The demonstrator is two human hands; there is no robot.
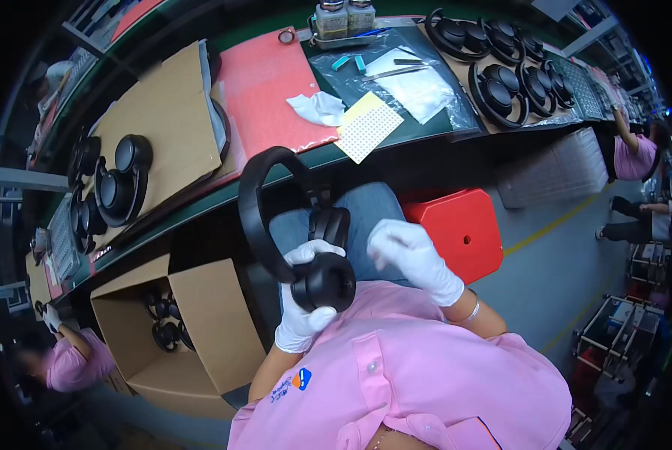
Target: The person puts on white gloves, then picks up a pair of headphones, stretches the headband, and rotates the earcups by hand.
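Observation:
Black over-ear headphones (264,214) are held above my lap, headband up and toward the left. My left hand (306,300), in a white glove, is wrapped round the nearer ear cup, whose dark side faces me. The other ear cup (330,225) hangs just beyond it. To the right of the headphones, my gloved right hand (407,255) is raised apart from them, its fingers curled and slightly blurred; whether it holds anything is not clear.
Red mat (264,82), white cloth (317,109), yellow dotted sheet (369,124) and tweezers (396,71) lie on the bench. More headphones (118,180) rest on cardboard at both sides. An open carton (208,322), a red stool (463,232) and co-workers stand nearby.

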